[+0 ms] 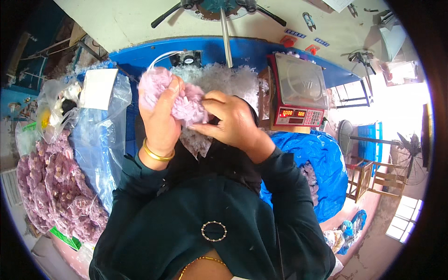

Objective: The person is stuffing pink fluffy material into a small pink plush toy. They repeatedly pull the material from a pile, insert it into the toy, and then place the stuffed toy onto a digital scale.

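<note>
A pink-lilac fluffy plush piece (189,106) is held up in front of my chest, between both hands. My left hand (161,109) is wrapped round its left part, thumb on top. The fingers of my right hand (233,119) pinch its right end. Just beyond it, loose white stuffing fluff (238,84) lies heaped on the blue work surface. A thin metal tube (226,39) points toward me from the machine above, apart from the plush piece.
A red digital scale (298,88) stands at the right. Below it sits a blue plastic bag (322,158) with lilac plush pieces inside. At the left are a large pile of mauve plush pieces (60,186) and clear plastic sheeting (100,135). A fan (410,158) stands far right.
</note>
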Tool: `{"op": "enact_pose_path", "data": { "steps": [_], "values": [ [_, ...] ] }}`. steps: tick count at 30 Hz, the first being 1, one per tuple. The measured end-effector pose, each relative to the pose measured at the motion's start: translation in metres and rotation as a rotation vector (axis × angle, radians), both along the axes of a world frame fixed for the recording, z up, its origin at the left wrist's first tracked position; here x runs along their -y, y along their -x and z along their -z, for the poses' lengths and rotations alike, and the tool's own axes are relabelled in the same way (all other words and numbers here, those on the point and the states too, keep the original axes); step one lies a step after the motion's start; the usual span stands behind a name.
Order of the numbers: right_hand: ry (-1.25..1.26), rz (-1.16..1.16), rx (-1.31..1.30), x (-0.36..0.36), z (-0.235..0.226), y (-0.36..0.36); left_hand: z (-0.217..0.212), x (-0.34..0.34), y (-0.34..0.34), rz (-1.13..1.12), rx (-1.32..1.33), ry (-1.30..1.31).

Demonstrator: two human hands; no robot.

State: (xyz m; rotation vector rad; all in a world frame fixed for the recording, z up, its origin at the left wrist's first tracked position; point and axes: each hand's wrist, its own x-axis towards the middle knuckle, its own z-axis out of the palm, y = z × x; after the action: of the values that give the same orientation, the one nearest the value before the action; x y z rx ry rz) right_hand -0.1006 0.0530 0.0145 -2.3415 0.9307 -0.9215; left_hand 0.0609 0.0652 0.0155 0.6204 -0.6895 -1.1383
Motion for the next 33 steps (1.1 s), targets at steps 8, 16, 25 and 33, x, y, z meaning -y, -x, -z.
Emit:
{"op": "enact_pose_path", "data": {
  "steps": [8,16,25,33],
  "values": [
    [-0.500,-0.011,0.239,0.009,0.028,0.000,0.018,-0.014,0.008,0.010,0.037,-0.078],
    [-1.109,-0.110,0.714,0.014,0.019,0.021,0.018,0.004,-0.018,0.653,0.367,-0.305],
    [-1.217,-0.173,0.753,0.003,0.023,0.035,0.052,-0.007,-0.002,0.649,0.008,-0.143],
    [-0.297,0.101,0.262,0.049,-0.001,0.047,0.048,0.049,0.027,0.022,0.641,0.039]
  ]
}}
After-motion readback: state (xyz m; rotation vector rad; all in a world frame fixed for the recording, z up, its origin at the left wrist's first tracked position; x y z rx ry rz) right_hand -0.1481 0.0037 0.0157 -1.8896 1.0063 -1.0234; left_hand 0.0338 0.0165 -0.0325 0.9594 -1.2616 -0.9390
